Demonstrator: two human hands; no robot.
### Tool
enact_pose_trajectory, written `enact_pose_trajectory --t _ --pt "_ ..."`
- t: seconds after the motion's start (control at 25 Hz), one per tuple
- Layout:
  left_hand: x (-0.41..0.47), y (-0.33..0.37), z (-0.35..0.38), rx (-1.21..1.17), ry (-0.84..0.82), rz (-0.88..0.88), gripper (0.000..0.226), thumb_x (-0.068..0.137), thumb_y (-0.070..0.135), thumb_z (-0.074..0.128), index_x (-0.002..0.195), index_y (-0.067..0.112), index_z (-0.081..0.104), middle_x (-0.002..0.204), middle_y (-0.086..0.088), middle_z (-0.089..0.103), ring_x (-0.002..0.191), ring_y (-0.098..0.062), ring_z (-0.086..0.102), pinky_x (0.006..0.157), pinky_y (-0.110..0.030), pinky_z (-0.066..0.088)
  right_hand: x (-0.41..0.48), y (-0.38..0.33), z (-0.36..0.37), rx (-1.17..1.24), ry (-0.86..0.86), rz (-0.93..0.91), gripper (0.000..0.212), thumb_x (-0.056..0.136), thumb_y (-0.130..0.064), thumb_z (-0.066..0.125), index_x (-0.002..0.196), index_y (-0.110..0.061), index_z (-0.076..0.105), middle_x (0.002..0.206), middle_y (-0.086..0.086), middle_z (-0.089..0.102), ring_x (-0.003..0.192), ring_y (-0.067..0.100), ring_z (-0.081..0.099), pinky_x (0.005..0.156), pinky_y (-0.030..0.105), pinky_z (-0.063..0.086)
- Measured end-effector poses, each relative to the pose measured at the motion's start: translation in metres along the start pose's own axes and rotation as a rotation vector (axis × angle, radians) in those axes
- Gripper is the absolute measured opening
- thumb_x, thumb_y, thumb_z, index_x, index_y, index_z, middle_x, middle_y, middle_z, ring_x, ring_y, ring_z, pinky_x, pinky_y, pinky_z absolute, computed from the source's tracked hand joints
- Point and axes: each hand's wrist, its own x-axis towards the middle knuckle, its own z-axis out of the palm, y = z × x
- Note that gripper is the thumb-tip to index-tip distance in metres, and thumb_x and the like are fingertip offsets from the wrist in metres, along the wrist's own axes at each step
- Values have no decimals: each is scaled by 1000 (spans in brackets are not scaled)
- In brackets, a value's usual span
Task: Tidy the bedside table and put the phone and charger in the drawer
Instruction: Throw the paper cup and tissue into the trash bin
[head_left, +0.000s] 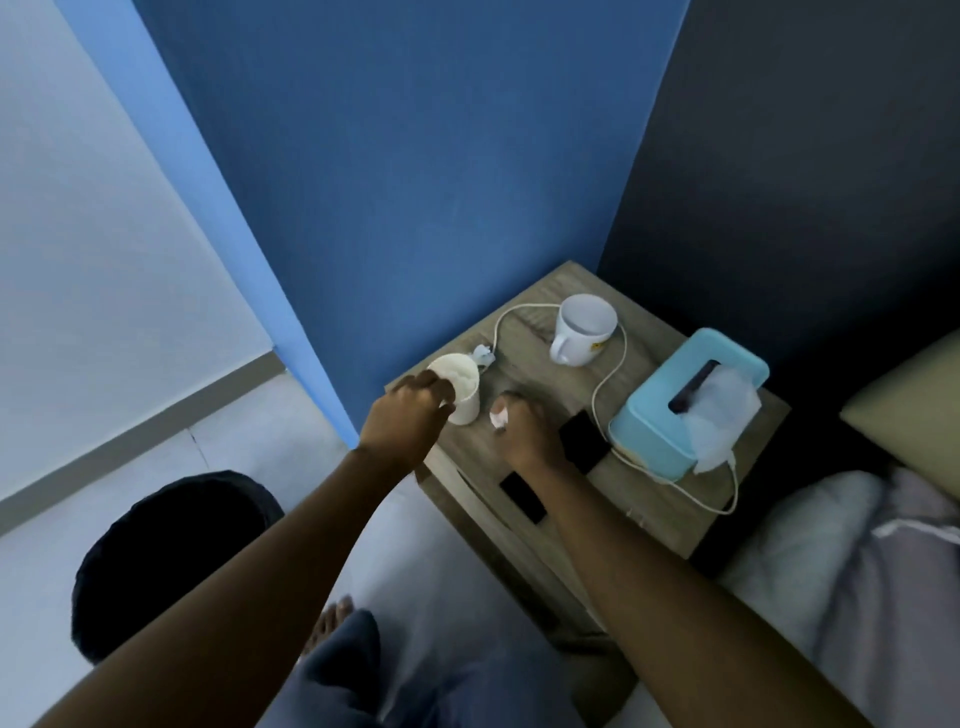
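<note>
Wooden counter (524, 332) against blue wall; phone (583, 437) lies just right of the right hand (524, 434), fingers pinching crumpled tissue (500, 417); left hand (402, 415) grips paper cup (460, 387).

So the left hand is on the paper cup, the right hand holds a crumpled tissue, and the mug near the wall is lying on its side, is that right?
Not quite: the head view shows the mug standing upright, not on its side. The rest holds: the left hand is on the paper cup and the right hand holds a crumpled tissue.

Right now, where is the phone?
In the head view, the phone lies flat on the bedside table, just right of the right hand and left of the blue tissue box.
</note>
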Motion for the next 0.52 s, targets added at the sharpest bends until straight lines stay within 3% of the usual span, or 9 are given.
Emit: enact_pose_trajectory --t 0.16,0.32,0.44,0.52 --pt "9 -15 -8 40 -8 35 22 96 24 58 114 16 67 120 -9 67 109 -34 62 81 -46 54 25 -13 -18 33 56 2 19 85 -4 57 97 -17 65 105 10 67 98 30 63 77 28 46" --pt "11 -28 -2 17 41 42 22 95 23 60 115 16 67 117 -11 69 104 -37 65 77 -46 57 55 -33 -30 123 121 -103 29 86 -2 55 113 -12 61 110 14 67 99 29 62 79 29 48" --pt "14 -35 0 -20 64 38 22 94 24 60 113 16 68 113 -11 70 102 -37 65 76 -48 57 81 -43 -29 95 -9 -70 42 92 -8 53 134 -11 50 119 19 64 109 37 61 89 40 52" --pt "15 -33 -1 -30 66 50 21 95 24 60 112 15 68 111 -11 70 102 -37 64 76 -48 56 93 -43 -25 -19 -139 -6 36 94 -5 51 130 -8 53 120 21 60 108 37 58 85 35 45"
